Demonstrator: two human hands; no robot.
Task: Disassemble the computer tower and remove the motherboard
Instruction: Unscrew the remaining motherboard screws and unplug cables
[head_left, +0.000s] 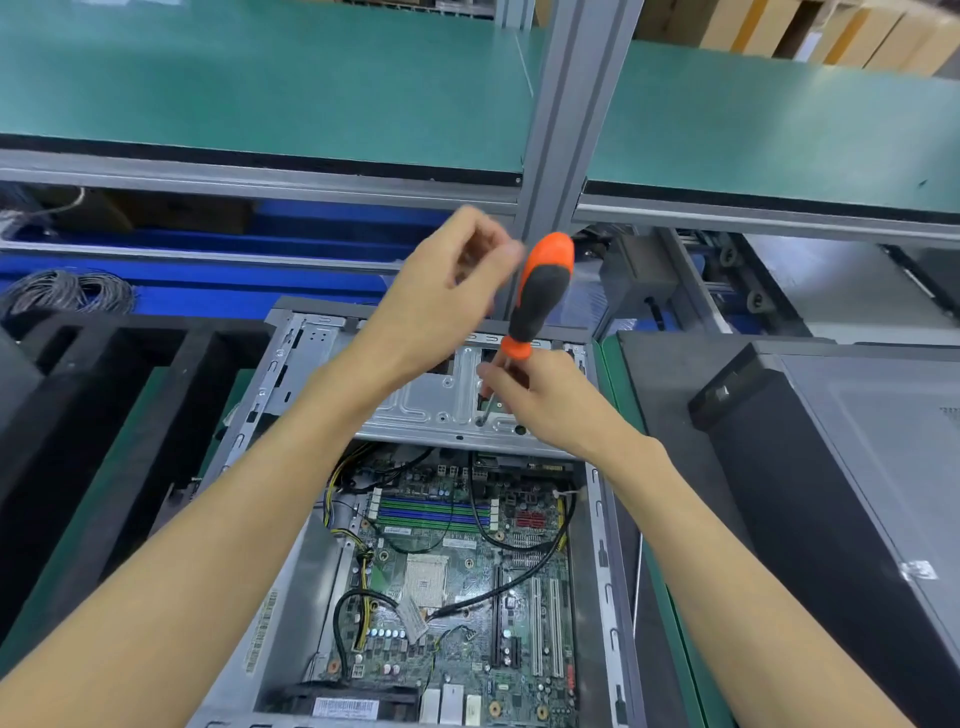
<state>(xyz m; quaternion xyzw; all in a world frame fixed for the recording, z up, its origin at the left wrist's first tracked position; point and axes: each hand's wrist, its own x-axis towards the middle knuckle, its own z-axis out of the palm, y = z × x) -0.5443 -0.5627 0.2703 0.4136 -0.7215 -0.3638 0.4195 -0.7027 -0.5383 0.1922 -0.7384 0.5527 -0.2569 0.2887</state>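
The open computer tower (291, 364) lies on its side in front of me, with the green motherboard (467, 577) and its black cables exposed. A silver drive bracket (431, 410) spans the far end of the case. An orange and black screwdriver (540, 296) stands with its tip in the bracket. My right hand (540, 400) pinches the shaft just below the handle. My left hand (447, 306) hovers beside the handle top with fingers loosely curled, blurred; whether it touches the handle is unclear.
A removed black side panel (831, 467) lies to the right of the case. Black foam trays (104, 389) sit to the left. A coil of grey cable (67, 291) lies at the far left. A green shelf and a grey post (571, 130) rise behind.
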